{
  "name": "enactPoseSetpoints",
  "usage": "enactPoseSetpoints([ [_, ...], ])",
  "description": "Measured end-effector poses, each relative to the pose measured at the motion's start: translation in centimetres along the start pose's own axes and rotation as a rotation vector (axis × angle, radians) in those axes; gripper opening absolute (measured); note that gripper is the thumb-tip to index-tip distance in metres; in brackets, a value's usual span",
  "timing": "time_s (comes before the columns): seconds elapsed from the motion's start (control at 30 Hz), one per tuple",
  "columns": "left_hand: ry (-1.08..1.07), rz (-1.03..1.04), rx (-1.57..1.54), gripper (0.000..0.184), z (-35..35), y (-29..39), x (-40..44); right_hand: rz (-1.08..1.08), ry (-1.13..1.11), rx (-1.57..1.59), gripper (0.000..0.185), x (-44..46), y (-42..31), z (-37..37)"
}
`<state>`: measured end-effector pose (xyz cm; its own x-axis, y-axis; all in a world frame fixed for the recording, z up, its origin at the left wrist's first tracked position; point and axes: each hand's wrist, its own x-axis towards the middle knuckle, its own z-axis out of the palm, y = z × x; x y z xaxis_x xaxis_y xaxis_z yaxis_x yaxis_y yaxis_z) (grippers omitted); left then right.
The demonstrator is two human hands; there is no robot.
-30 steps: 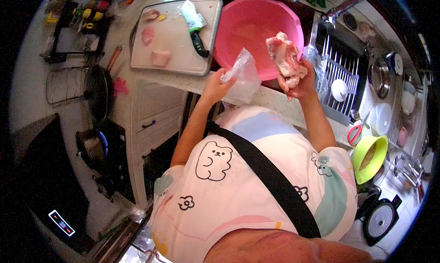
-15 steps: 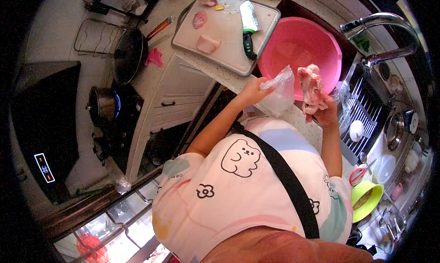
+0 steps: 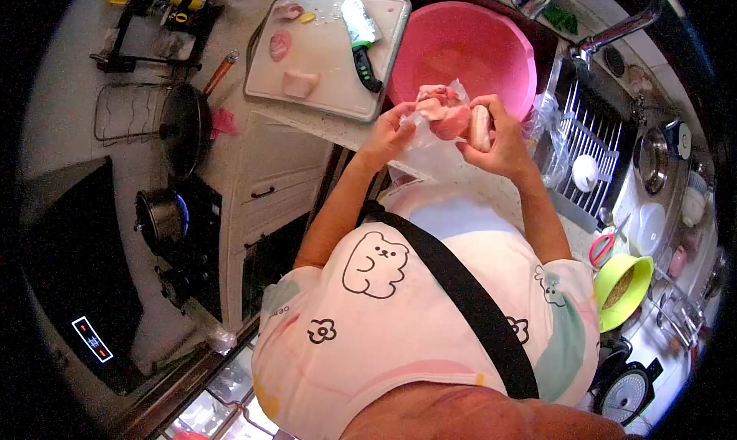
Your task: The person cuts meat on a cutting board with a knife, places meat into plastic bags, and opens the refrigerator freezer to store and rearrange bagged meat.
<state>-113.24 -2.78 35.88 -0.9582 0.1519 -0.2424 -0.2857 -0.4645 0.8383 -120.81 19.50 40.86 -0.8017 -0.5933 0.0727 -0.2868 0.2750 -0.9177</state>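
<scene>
A clear plastic bag (image 3: 430, 150) hangs from my left hand (image 3: 384, 138), whose fingers are closed on its edge. My right hand (image 3: 503, 145) grips a piece of raw meat (image 3: 445, 116) with pale fat and holds it at the bag's mouth. How much of the meat lies inside the bag I cannot tell. Both hands are just in front of a pink basin (image 3: 503, 45). To its left, a white cutting board (image 3: 326, 52) carries a cleaver (image 3: 359, 29) with a black and green handle, and a few small meat pieces (image 3: 299, 83).
At the right is a sink rack (image 3: 587, 133) with a white egg-shaped item on it, below a faucet (image 3: 606, 37). Red-handled scissors (image 3: 603, 248) and a green bowl (image 3: 626, 294) lie nearer me. On the left stand a pot (image 3: 160, 216) over a flame and a pan (image 3: 184, 129).
My right hand has brought the meat left and up to the bag, and the two hands are now close together. The camera view has shifted, so the surroundings sit further left.
</scene>
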Motion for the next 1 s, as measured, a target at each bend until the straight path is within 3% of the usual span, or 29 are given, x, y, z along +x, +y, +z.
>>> enactPoseSetpoints([
  [0.17,-0.144,0.161,0.182,0.070,0.8,1.2,0.8,-0.241,0.145,-0.164,0.056,0.1,-0.6,0.4],
  [0.2,-0.149,0.156,0.184,0.070,1.3,1.4,0.8,-0.237,0.150,-0.163,0.056,0.2,-0.5,0.4],
  [0.27,-0.106,0.157,0.125,0.059,2.6,1.9,0.8,-0.436,0.199,-0.278,0.055,0.3,-0.4,0.2],
  [0.4,-0.094,0.099,0.220,0.068,1.8,1.2,1.1,-0.469,0.186,-0.328,0.056,0.1,0.3,0.3],
  [0.47,0.013,0.054,0.181,0.038,1.7,0.8,0.8,-0.495,0.212,-0.343,0.058,-0.1,0.7,0.7],
  [0.67,0.042,0.024,0.029,0.037,1.7,0.6,0.2,-0.556,0.260,-0.317,0.058,0.1,1.3,1.5],
  [0.8,0.058,0.231,-0.057,0.031,1.3,0.4,0.5,-0.532,0.323,-0.319,0.060,0.1,1.2,0.9],
  [0.87,0.290,0.097,0.080,0.022,-0.5,0.2,0.5,-0.396,0.316,-0.278,0.055,-0.2,1.0,-0.3],
  [1.0,0.409,-0.027,0.124,0.017,-4.0,-2.7,-0.3,-0.157,0.159,-0.224,0.048,-0.6,2.3,-0.9],
])
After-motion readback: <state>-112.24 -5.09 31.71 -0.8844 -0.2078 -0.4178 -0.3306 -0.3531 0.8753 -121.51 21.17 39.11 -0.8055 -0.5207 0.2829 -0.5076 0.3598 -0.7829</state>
